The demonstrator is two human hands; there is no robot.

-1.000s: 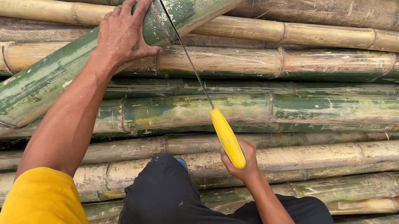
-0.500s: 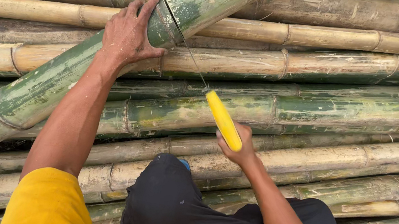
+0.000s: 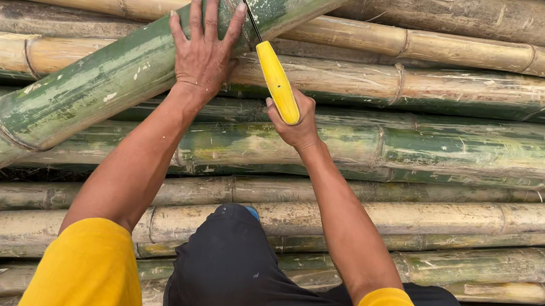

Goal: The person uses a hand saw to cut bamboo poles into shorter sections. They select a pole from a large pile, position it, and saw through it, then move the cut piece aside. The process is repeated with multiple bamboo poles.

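Both hands work: your left hand (image 3: 204, 51) stays spread on the green bamboo pole (image 3: 98, 81); your right hand (image 3: 294, 116), gripping the yellow-handled saw (image 3: 278, 81), has pushed its blade forward into the cut.

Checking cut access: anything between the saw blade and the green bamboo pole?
Nothing visible. The saw, held by its yellow handle in the right hand, has its blade right on the green bamboo pole; the left hand lies flat beside the blade.
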